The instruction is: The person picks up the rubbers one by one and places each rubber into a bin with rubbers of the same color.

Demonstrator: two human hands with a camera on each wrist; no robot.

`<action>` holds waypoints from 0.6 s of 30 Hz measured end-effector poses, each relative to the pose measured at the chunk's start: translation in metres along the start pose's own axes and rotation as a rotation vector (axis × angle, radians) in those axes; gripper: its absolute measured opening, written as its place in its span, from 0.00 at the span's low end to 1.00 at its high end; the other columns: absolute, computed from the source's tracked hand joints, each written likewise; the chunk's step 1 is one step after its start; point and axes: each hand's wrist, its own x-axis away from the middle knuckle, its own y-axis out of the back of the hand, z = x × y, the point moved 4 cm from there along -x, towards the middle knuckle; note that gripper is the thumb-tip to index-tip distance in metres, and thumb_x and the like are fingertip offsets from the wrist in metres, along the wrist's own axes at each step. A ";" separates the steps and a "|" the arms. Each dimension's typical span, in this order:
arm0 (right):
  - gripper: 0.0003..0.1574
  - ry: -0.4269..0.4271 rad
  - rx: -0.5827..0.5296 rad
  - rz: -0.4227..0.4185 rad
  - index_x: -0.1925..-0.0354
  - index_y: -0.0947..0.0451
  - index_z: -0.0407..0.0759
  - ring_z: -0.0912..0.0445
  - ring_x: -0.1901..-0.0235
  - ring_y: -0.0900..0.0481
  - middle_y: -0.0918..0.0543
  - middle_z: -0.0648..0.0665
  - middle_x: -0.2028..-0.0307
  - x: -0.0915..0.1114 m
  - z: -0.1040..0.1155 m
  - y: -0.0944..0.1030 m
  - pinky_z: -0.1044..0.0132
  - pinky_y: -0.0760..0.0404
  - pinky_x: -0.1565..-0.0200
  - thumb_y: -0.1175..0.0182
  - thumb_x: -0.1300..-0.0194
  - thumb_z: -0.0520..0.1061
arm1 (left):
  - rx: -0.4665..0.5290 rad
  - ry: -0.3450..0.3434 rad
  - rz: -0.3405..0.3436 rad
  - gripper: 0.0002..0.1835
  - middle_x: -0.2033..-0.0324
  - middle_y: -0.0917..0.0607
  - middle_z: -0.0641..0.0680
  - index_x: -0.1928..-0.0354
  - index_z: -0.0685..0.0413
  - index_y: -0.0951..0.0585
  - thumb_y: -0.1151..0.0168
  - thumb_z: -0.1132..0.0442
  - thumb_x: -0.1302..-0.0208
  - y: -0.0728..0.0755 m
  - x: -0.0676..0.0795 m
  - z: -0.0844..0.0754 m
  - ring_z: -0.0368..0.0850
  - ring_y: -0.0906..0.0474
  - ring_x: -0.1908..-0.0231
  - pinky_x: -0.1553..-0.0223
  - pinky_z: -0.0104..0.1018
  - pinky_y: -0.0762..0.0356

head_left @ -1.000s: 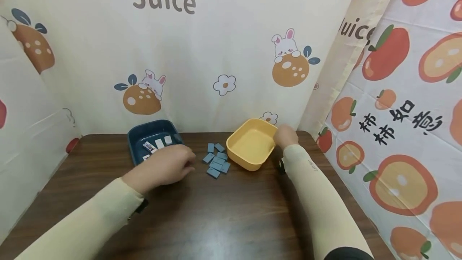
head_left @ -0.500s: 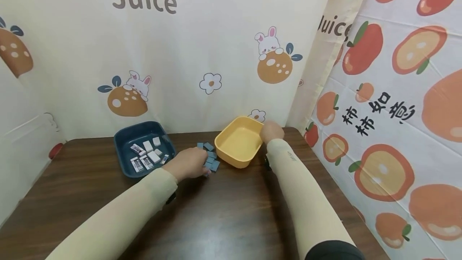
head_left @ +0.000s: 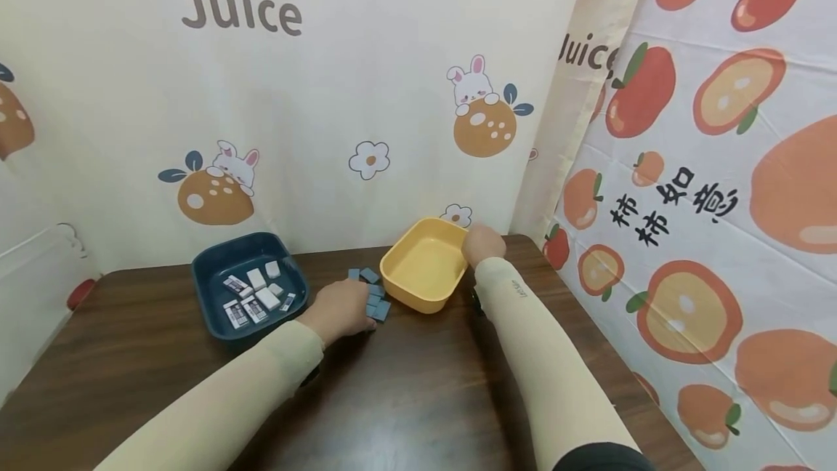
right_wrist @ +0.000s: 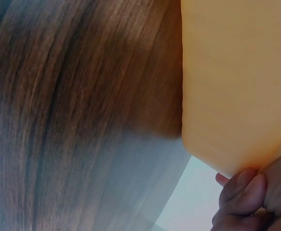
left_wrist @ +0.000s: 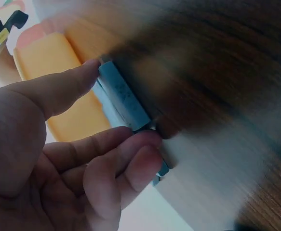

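Observation:
My left hand (head_left: 340,309) is down on the table at the near left side of a cluster of small flat blue blocks (head_left: 381,310). In the left wrist view, its thumb and fingertips pinch one blue block (left_wrist: 125,96) by its two ends, and the other fingers curl below. At the far right, my right hand (head_left: 484,244) holds the right rim of a yellow plastic bin (head_left: 412,299). In the right wrist view, that hand's curled fingers (right_wrist: 244,192) meet the corner of the bin wall. The bin's visible inside has nothing in it.
A dark blue bin (head_left: 204,304) stands left of the blocks, with several white eraser-like pieces (head_left: 267,298) inside, some with printed sleeves. A printed curtain (head_left: 314,129) closes the table's back edge, and another (head_left: 693,238) lines the right side.
My left hand has moved right from beside the dark blue bin to the blue blocks and taken hold of one. The right hand stays on the yellow bin. The head view has swung right.

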 end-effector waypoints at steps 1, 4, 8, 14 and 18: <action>0.18 -0.001 0.005 -0.004 0.45 0.12 0.37 0.44 0.52 0.09 0.08 0.37 0.48 0.000 0.000 0.000 0.43 0.07 0.48 0.49 0.17 0.39 | 0.013 -0.010 -0.010 0.17 0.70 0.13 0.50 0.63 0.54 0.11 0.15 0.49 0.34 0.000 0.001 0.000 0.48 0.20 0.69 0.65 0.45 0.15; 0.18 0.001 0.008 -0.002 0.44 0.12 0.38 0.44 0.52 0.10 0.08 0.38 0.49 -0.001 0.000 -0.002 0.44 0.07 0.49 0.48 0.16 0.39 | 0.043 -0.036 -0.031 0.13 0.70 0.13 0.50 0.66 0.52 0.12 0.17 0.54 0.35 0.002 0.004 0.003 0.48 0.21 0.69 0.65 0.44 0.17; 0.17 0.014 0.009 0.008 0.42 0.12 0.39 0.45 0.53 0.10 0.08 0.38 0.48 0.000 0.004 -0.002 0.45 0.07 0.49 0.47 0.16 0.39 | 0.066 -0.051 -0.050 0.12 0.70 0.14 0.49 0.67 0.51 0.14 0.16 0.57 0.41 0.013 0.012 0.009 0.48 0.22 0.70 0.67 0.42 0.20; 0.18 0.025 0.016 0.005 0.44 0.11 0.39 0.47 0.54 0.10 0.07 0.39 0.50 0.005 0.009 0.004 0.47 0.07 0.51 0.47 0.15 0.39 | 0.096 -0.088 -0.083 0.10 0.73 0.16 0.50 0.69 0.49 0.16 0.20 0.60 0.40 0.058 0.008 0.007 0.47 0.23 0.73 0.71 0.39 0.26; 0.17 0.022 0.018 0.002 0.44 0.11 0.38 0.47 0.54 0.10 0.07 0.39 0.50 0.005 0.007 0.006 0.47 0.07 0.51 0.47 0.14 0.39 | 0.145 -0.176 -0.113 0.07 0.68 0.13 0.49 0.63 0.47 0.13 0.22 0.58 0.32 0.077 -0.013 -0.006 0.47 0.18 0.69 0.68 0.40 0.20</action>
